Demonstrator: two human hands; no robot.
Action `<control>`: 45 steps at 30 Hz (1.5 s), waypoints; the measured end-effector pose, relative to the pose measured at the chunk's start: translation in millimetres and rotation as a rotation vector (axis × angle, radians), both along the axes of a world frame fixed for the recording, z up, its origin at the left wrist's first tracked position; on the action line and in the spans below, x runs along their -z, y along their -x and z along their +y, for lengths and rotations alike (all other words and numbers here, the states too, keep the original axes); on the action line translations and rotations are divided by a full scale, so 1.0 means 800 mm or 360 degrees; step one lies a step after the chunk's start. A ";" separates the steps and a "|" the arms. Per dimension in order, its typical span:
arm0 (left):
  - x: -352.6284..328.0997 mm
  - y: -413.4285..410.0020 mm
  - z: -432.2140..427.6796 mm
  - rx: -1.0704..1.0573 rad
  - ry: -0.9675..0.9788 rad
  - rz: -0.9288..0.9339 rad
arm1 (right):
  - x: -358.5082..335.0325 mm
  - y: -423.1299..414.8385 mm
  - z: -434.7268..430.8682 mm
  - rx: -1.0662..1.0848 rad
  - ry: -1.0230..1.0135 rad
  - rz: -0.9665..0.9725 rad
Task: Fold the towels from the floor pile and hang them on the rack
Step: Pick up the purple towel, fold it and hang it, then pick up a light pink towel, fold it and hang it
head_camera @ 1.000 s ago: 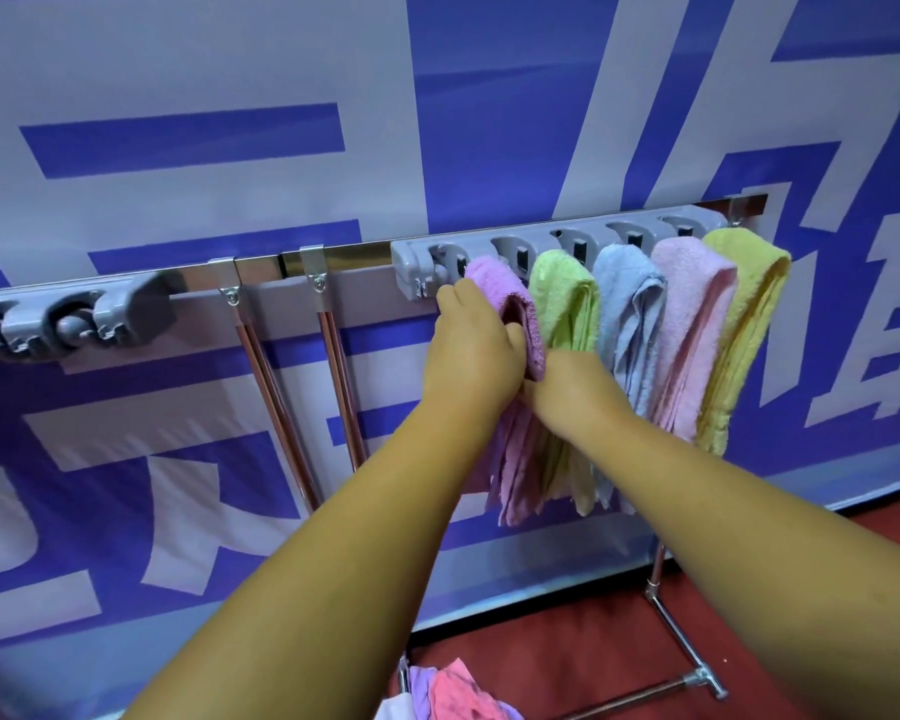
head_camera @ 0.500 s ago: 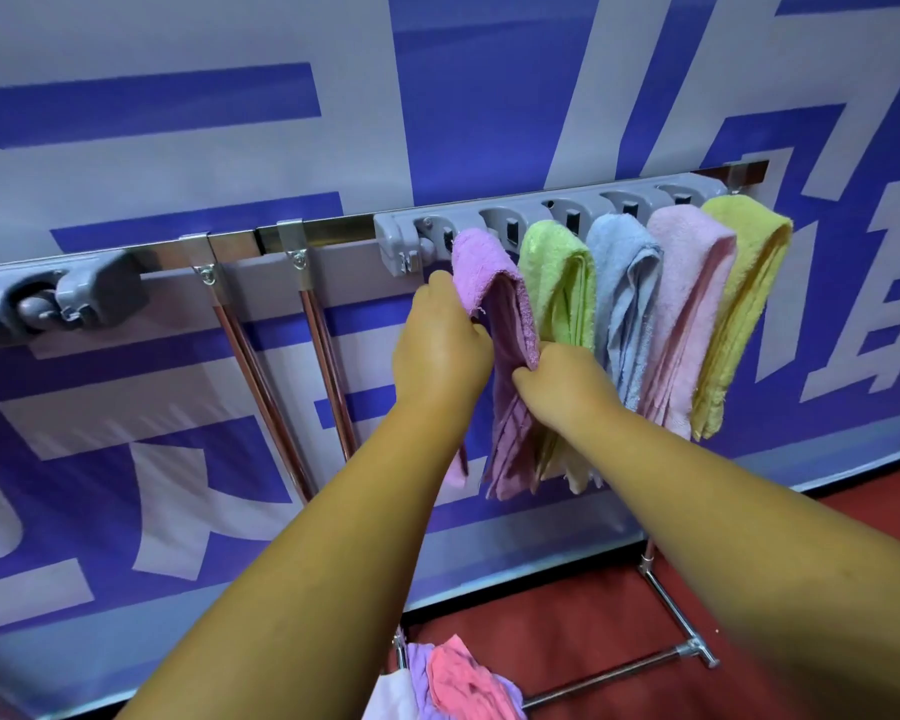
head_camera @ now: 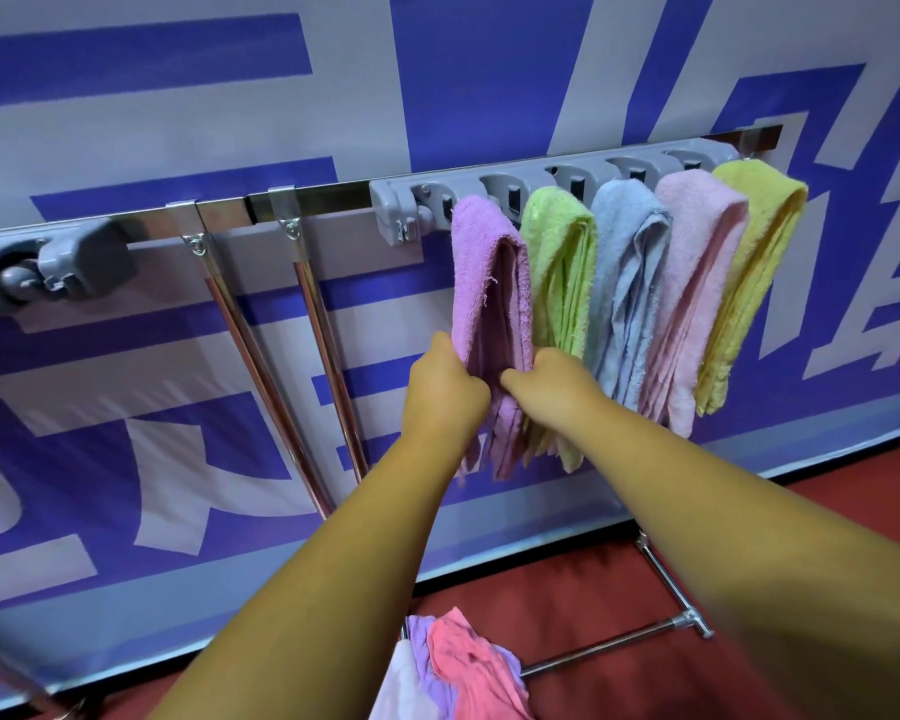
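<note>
From the head camera, the folded lilac terry towel (head_camera: 489, 272) hangs doubled over the leftmost peg of the grey plastic hook strip (head_camera: 401, 213) on the steel rack rail (head_camera: 323, 194), just beside a lime-green terry towel (head_camera: 559, 262); further right hang a pale blue towel (head_camera: 627, 283), a light pink towel (head_camera: 694, 272) and a yellow towel (head_camera: 754, 252), each touching its neighbour. The left hand (head_camera: 445, 389) takes the lilac towel's lower left edge and the right hand (head_camera: 552, 387) its lower right edge; each grip is clamped on the cloth, with the thumbs in front and the fingers hidden behind the folds. The cloth looks light, soft and limp, with a frayed thread on its left edge; it should slide easily over the peg, so it is best held low at both hanging ends and pulled evenly. At the bottom edge, a loose pile of pink, lilac and white towels (head_camera: 453, 667) lies on the red floor (head_camera: 593, 584) by the rack's foot bar (head_camera: 619, 649), so some of the task remains. The backdrop banner (head_camera: 230, 122) carries huge blue characters on pale grey, cropped too far to read; no brand or label shows on any towel.
</note>
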State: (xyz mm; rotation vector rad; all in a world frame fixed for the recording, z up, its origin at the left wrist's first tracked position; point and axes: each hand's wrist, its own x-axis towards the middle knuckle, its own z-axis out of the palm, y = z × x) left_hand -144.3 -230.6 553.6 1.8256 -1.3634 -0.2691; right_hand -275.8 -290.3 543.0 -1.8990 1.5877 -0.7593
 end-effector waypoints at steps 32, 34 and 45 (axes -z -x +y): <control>0.198 -0.044 0.057 0.0201 -0.0726 -0.0014 | 0.166 -0.002 0.070 -0.0290 -0.0906 0.0024; 0.228 -0.055 0.062 0.0203 -0.0809 0.0041 | 0.187 -0.015 0.080 -0.0242 -0.0966 -0.0095; 0.424 -0.153 0.150 0.0131 -0.1406 0.0496 | 0.372 -0.117 0.135 -0.0072 -0.1550 -0.0300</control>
